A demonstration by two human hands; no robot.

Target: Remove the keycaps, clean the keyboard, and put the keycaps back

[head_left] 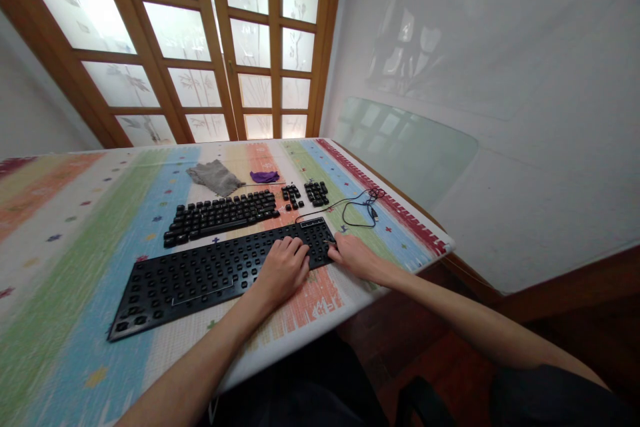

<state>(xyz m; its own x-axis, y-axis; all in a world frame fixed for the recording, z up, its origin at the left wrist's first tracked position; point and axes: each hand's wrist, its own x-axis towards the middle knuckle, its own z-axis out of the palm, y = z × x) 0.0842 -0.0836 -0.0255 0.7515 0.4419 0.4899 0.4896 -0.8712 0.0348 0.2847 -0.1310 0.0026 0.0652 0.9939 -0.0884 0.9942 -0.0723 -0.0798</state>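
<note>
A black keyboard base (200, 273) stripped of its keycaps lies near the front edge of the table. My left hand (283, 270) rests flat on its right part, fingers stretched out. At the base's right end my right hand (353, 255) is closed in a pinch on a small thin thing I cannot make out. Behind the base the removed black keycaps (223, 213) are laid out in keyboard order, with two smaller groups of keycaps (306, 194) to their right.
A striped, multicoloured cloth covers the table (75, 227). A grey cloth (215, 177) and a small purple item (265, 177) lie at the back. The keyboard's black cable (360, 207) coils at the right, near the table's edge. A white wall stands to the right.
</note>
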